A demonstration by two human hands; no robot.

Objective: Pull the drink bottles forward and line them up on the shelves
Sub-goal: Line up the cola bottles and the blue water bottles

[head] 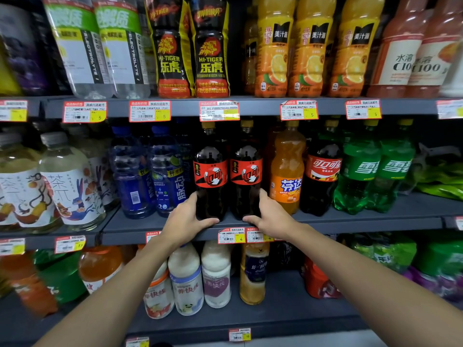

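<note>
Left cola [211, 176] and right cola [246, 176] stand upright side by side between the hands, at the front edge of the middle shelf [363, 221]; both are dark with red labels. The left hand [186, 219] curls round the left cola's base, thumb across its front; the right hand [269, 216] grips the right cola's base the same way (thumb low in front, fingers up the outer side). An orange soda [288, 171] stands just right of the right hand; blue bottles [165, 171] stand just left of the left hand; milky bottles [185, 279] sit below both wrists.
</note>
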